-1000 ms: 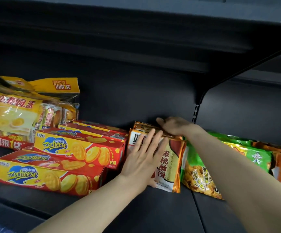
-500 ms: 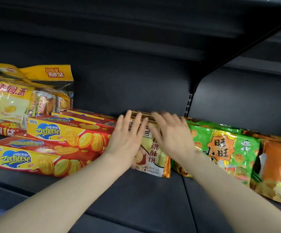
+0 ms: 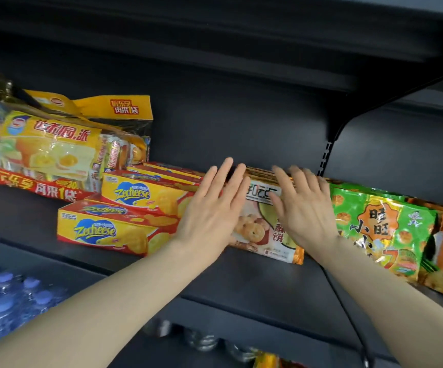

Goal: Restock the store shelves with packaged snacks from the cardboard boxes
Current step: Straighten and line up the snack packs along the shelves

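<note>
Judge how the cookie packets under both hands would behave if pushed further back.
The cookie packets look like thin foil, so probably light and a bit slippery on the smooth shelf. Standing on edge in a row, they would likely flop without the left hand and right hand.

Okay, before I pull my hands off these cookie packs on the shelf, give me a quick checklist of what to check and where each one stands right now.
1. Both hands flat on the cookie packs: ok; left hand and right hand have straight fingers on the front pack.
2. Packs standing upright: not ok; the front pack leans back.
3. Row inside the shelf edge: ok; bare shelf shows in front.
4. Fit against the Zecheese boxes: cannot tell; the left hand covers that seam.
5. Fit against the green snack bag: cannot tell; the right hand hides the edge.
</note>
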`<state>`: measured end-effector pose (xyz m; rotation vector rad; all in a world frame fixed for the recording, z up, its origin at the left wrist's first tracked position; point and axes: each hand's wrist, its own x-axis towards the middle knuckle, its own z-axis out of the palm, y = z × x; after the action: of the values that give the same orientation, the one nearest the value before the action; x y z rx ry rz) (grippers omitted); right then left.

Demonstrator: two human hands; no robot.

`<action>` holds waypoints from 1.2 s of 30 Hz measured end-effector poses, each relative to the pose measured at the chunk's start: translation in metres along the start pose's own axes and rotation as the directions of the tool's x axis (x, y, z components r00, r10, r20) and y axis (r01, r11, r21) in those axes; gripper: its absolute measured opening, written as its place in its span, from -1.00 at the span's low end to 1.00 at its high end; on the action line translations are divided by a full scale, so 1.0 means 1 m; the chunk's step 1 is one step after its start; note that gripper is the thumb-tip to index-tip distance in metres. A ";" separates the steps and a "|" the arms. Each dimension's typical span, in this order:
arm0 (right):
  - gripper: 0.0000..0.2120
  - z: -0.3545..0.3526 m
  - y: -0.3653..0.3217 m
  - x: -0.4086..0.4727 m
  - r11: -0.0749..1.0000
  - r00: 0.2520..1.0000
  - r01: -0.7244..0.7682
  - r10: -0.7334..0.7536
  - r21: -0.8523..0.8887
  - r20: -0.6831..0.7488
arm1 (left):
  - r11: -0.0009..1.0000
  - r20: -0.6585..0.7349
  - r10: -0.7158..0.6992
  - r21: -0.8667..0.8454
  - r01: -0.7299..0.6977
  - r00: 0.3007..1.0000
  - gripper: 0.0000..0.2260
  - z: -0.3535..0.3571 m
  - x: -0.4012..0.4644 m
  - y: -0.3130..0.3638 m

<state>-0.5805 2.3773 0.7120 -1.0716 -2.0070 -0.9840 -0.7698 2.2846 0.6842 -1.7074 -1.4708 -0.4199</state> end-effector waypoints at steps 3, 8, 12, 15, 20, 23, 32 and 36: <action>-0.48 -0.025 -0.052 0.000 0.996 0.999 0.013 -0.008 0.087 -0.047 | 0.994 -0.020 0.043 -0.104 -0.045 0.999 0.09 -0.012 -0.032 -0.054; -0.39 -0.045 -0.153 -0.011 0.980 0.990 0.131 -0.138 0.152 0.040 | 0.983 0.196 0.041 -0.184 -0.004 0.980 0.17 -0.008 -0.086 -0.154; -0.28 -0.040 -0.199 -0.014 0.981 0.963 0.177 -0.190 0.082 0.192 | 0.983 0.259 0.124 -0.162 -0.083 0.958 0.15 0.006 -0.106 -0.191; -0.23 -0.033 -0.209 -0.015 0.989 0.950 0.148 -0.146 0.012 0.275 | 0.969 0.205 0.191 -0.197 -0.151 0.960 0.09 0.022 -0.107 -0.195; -0.20 -0.017 -0.208 -0.009 0.990 0.946 0.130 -0.108 -0.050 0.305 | 0.956 0.157 0.234 -0.215 -0.198 0.960 0.03 0.045 -0.099 -0.202; -0.19 -0.006 -0.213 -0.003 0.989 0.944 0.133 -0.105 -0.070 0.312 | 0.956 0.153 0.252 -0.195 -0.221 0.956 0.03 0.056 -0.092 -0.208; -0.27 -0.001 -0.213 0.007 0.987 0.936 0.159 -0.156 0.017 0.316 | 0.924 0.150 0.307 -0.282 -0.257 0.940 0.03 0.066 -0.078 -0.219; -0.44 -0.021 -0.182 0.054 0.959 0.982 -0.085 0.036 0.269 0.183 | 0.947 0.094 0.213 -0.266 -0.182 0.973 -0.08 0.042 -0.059 -0.219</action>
<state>-0.7595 2.3103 0.7103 -1.0885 -2.1628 -0.5703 -0.9993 2.2726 0.6972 -2.0979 -1.3576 -0.4173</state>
